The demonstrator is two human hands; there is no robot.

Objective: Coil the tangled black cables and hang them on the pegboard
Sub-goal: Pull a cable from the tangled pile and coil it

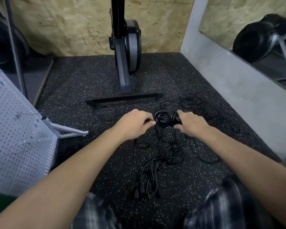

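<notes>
The right hand (pixel 191 123) grips 1 small coil (pixel 165 119) of black cable, fingers curled round it. Just left of the coil, the left hand (pixel 135 124) pinches a strand. On the near side of the coil, the loose cables (pixel 168 156) lie in a messy pile on the floor (pixel 89 80). The pegboard (pixel 15 129) stands far left of the coil. This looks like the winding step. Next, more strand must go round the coil without pulling knots tight.

Glossy black cables (pixel 166 118), speckled rubber floor (pixel 89 76)
</notes>
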